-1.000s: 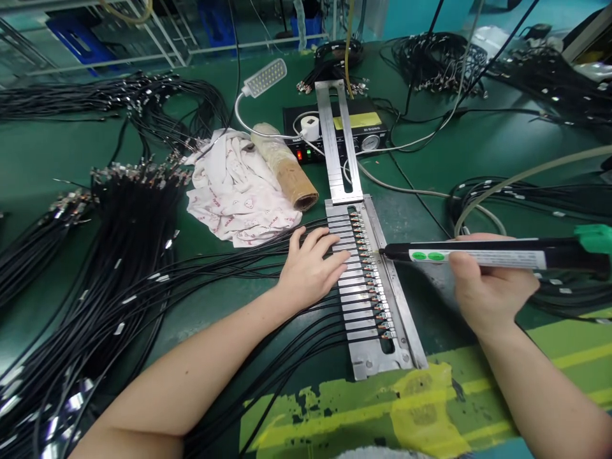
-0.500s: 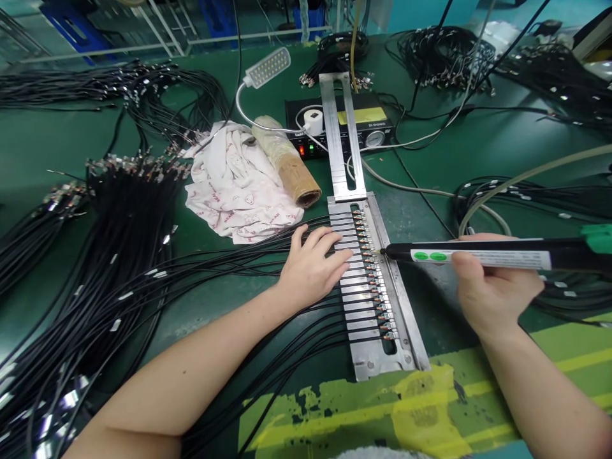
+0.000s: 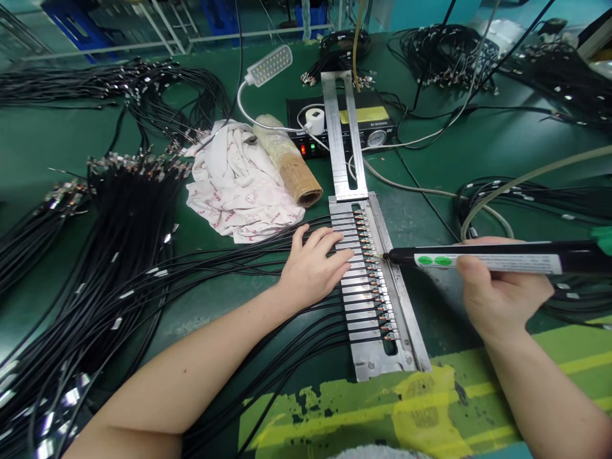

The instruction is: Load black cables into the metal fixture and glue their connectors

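Observation:
My right hand is closed around a black dispensing syringe with a white label and green end. Its thin tip points left, at the row of small metal cable terminals on a slotted metal fixture. Whether the tip touches a terminal is too small to tell. Black cables run from the left into the fixture's slots, side by side. My left hand lies palm down over the cables and the fixture's left side, its fingers spread and resting on them.
Behind the fixture stands a black dispenser box with a gauge, a metal bracket in front. A lamp, cloth and cardboard tube lie to its left. Cable bundles cover the left; yellow-green tape marks the near edge.
My right hand and the syringe have shifted slightly right and nearer to me, the tip moving a little along the terminal row. The left hand stays on the fixture.

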### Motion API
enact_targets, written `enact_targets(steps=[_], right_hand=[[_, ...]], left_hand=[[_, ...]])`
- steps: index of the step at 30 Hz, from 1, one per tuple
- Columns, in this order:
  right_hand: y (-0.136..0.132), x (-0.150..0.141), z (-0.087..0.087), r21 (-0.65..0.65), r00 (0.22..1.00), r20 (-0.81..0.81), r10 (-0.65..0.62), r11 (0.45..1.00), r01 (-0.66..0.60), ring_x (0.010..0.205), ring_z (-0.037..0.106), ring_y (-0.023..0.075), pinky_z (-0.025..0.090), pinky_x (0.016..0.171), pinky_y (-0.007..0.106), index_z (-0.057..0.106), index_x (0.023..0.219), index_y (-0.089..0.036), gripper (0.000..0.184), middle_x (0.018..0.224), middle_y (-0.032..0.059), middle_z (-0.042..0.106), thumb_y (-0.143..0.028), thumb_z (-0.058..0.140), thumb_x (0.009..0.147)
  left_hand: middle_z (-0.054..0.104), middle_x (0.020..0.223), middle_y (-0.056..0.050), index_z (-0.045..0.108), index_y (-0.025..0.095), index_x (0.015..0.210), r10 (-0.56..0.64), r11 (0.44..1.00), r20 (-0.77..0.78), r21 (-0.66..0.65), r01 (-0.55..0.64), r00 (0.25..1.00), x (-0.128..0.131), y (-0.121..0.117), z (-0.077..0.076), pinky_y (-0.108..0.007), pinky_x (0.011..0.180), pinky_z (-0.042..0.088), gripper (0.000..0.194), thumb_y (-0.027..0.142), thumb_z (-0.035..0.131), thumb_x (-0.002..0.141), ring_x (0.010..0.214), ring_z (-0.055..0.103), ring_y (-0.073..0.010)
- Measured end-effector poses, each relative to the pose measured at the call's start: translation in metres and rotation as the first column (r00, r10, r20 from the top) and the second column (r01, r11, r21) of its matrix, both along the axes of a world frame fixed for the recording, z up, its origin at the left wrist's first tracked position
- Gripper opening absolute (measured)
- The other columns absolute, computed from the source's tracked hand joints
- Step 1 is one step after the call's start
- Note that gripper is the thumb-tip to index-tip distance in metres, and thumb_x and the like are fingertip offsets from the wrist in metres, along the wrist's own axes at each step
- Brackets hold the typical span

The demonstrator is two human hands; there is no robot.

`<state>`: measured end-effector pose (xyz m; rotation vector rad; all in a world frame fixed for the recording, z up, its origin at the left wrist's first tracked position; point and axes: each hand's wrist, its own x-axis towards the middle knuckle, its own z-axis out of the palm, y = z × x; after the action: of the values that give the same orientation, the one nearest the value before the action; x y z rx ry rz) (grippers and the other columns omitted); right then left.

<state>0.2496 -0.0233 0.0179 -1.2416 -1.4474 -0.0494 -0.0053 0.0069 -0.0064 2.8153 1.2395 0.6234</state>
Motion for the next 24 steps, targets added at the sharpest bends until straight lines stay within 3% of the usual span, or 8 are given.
enact_targets(steps=[16, 24], right_hand=[[0.001, -0.001, 0.001, 0.002, 1.000, -0.003, 0.001, 1.000, -0.001, 0.052, 0.055, 0.0145, 0.041, 0.046, 0.027, 0.066, 0.072, -0.019, 0.007, 0.063, 0.0001, 0.062, -0.023, 0.069, 0.067], [0.010, 0.006, -0.010, 0.208, 0.969, -0.246, -0.029, 0.975, 0.082, 0.055, 0.057, 0.0191, 0.041, 0.052, 0.034, 0.067, 0.073, -0.019, 0.021, 0.064, 0.0030, 0.061, -0.037, 0.071, 0.063]], left_hand=[[0.057, 0.118, -0.009, 0.062, 0.025, 0.103, -0.004, 1.000, 0.011, -0.007, 0.004, 1.000, 0.000, 0.000, 0.000, -0.053, 0.100, 0.022, 0.022, 0.030, 0.046, 0.090, 0.115, 0.046, -0.0268], [0.057, 0.118, -0.008, 0.063, 0.025, 0.103, -0.004, 1.000, 0.013, -0.012, 0.004, 1.000, 0.000, 0.000, 0.001, -0.052, 0.100, 0.023, 0.022, 0.030, 0.046, 0.090, 0.114, 0.047, -0.0260]])
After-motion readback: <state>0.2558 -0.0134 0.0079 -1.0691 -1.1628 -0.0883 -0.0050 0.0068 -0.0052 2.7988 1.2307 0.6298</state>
